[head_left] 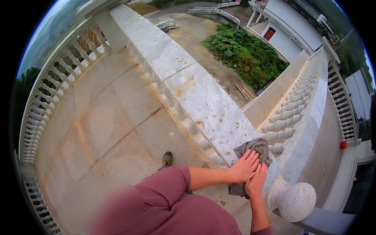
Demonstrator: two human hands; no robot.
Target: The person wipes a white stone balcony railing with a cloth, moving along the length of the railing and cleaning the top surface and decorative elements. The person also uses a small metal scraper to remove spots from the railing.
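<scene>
A crumpled grey cloth (260, 147) lies on the near end of a white-grey marble railing top (205, 97). My left hand (244, 168) presses it down with fingers stretched over the folds. Against its side, my right hand (256, 179) also bears on the cloth, fingertips pointing away from me. Part of the cloth hangs out below my hands, over the inner edge. Brown specks and a rusty stain (185, 86) mark the marble beyond the cloth. What lies under the cloth is hidden.
A round speckled stone finial (297, 202) stands close to my right forearm. A second balustrade (289, 117) runs off to the right. Stained floor slabs (117, 117) lie inside the railing, with my shoe (167, 159) on them. Beyond the railing is a drop to a yard with green shrubs (243, 53).
</scene>
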